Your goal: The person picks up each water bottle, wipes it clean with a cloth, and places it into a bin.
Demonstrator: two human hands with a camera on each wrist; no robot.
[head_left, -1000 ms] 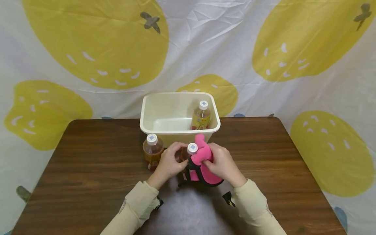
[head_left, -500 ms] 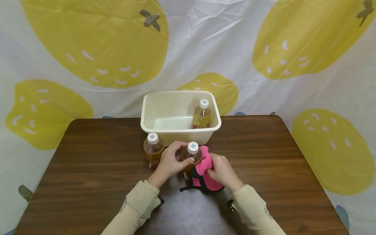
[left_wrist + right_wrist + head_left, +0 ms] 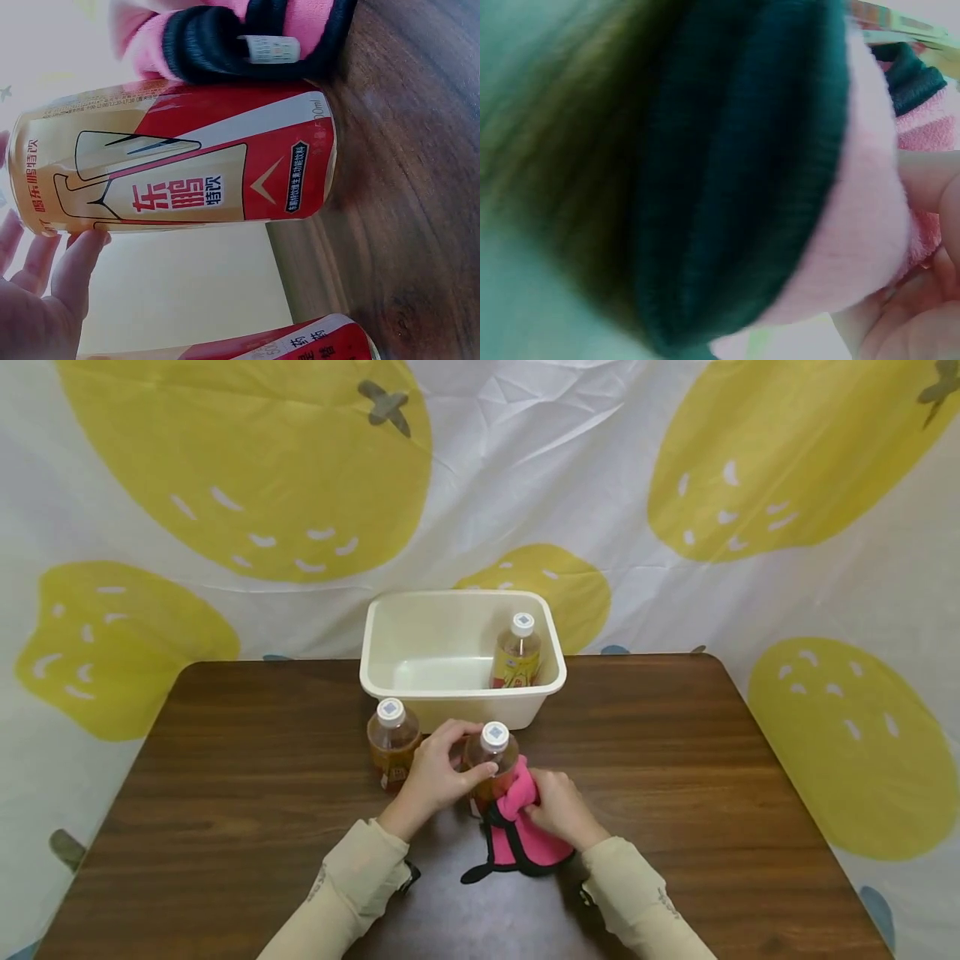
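Observation:
In the head view, an upright drink bottle [image 3: 493,758] with a white cap stands on the table before the bin. My left hand [image 3: 438,770] grips it near the top, thumb in front. Its red and gold label [image 3: 172,161] faces the left wrist view. Just right of the bottle my right hand [image 3: 561,808] pinches a bunched pink fabric piece with black trim [image 3: 534,842], which carries a small white tag [image 3: 274,49]. The fabric overlaps the bottle's lower right side in the head view, and a black strap end trails to the left.
A second drink bottle [image 3: 393,748] stands left of my left hand. Behind, a cream plastic bin [image 3: 461,693] holds another bottle [image 3: 517,662] at its right end. The brown wooden table [image 3: 262,793] meets a lemon-print curtain [image 3: 300,485] at the back.
My right hand has drawn the pink fabric down, toward me and slightly right, exposing more of the bottle. The left hand stays at the bottle, with more of its thumb now showing.

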